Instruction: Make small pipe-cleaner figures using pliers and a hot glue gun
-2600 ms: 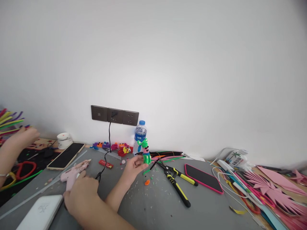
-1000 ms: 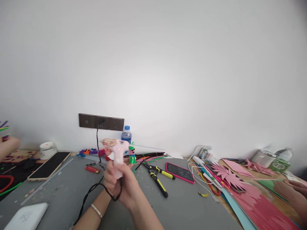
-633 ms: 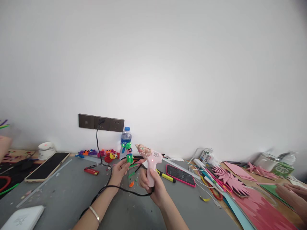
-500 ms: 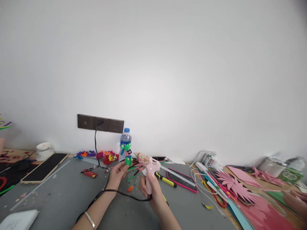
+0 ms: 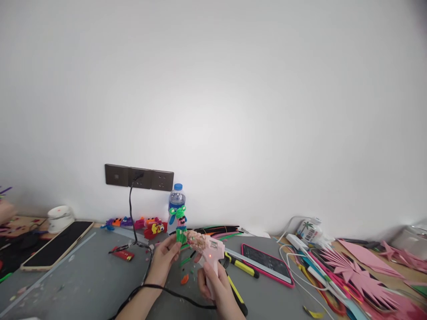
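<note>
Between the fingertips of my left hand (image 5: 164, 258) is a small green pipe-cleaner figure (image 5: 180, 234), upright, with round green eyes on top and blue parts at its sides. My right hand (image 5: 215, 280) is wrapped round the handle of a pale pink hot glue gun (image 5: 213, 249), whose small light glows orange. The gun's front is crusted with stringy dried glue and points left, close to the figure's lower body; whether the nozzle touches it I cannot tell. From the handle's base a black cord (image 5: 173, 291) runs left across my left forearm.
Behind the figure stands a water bottle (image 5: 178, 195). Pipe-cleaner figures (image 5: 155, 227) lie by the wall below a socket panel (image 5: 139, 178). A pink-rimmed phone (image 5: 268, 264), yellow-handled cutter (image 5: 245, 266) and white cables are rightward; a phone (image 5: 60, 244) lies left. Another person's hand (image 5: 6, 211) shows far left.
The glue gun's front has come closer to the green figure's lower body. The view has shifted, so the table things sit lower. A person's hand at far right has left view; another appears far left.
</note>
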Tool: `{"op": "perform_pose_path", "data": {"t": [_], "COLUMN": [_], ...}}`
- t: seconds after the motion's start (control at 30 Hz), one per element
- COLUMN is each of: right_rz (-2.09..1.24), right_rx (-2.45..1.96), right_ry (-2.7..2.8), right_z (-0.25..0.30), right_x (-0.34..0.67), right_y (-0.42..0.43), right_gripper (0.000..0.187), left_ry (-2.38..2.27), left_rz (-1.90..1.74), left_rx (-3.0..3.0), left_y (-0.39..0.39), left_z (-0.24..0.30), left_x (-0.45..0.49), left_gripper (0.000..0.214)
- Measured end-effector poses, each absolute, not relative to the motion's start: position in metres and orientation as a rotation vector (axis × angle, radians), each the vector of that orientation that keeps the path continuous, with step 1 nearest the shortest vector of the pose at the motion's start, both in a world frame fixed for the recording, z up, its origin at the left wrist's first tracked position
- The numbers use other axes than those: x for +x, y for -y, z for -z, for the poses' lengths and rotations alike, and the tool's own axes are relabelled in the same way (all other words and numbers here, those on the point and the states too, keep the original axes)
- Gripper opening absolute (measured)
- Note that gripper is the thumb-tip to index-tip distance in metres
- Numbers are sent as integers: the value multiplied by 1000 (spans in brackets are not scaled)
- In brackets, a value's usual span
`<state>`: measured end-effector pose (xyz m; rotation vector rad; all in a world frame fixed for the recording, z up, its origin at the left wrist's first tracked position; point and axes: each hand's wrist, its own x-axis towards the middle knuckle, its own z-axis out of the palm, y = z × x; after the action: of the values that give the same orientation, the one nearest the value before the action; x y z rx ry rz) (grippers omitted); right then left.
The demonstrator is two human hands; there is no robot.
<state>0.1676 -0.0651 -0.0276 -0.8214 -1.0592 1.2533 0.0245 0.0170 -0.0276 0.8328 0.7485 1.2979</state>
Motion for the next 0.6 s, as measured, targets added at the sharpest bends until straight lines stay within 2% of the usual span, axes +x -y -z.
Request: {"op": "perform_pose_path", "data": {"t": [0.6], "right_rz": [-1287], "right_rx": [-877], "right_ry": [1067], "right_z": [18], "right_x": [167], "right_y": [67], "right_gripper": [51], "left_ry": [-741], "left_rz": [-1238], "left_rx": [910], "left_y": [-10], "left_z": [14], "left_x": [24], "left_gripper": [60]}}
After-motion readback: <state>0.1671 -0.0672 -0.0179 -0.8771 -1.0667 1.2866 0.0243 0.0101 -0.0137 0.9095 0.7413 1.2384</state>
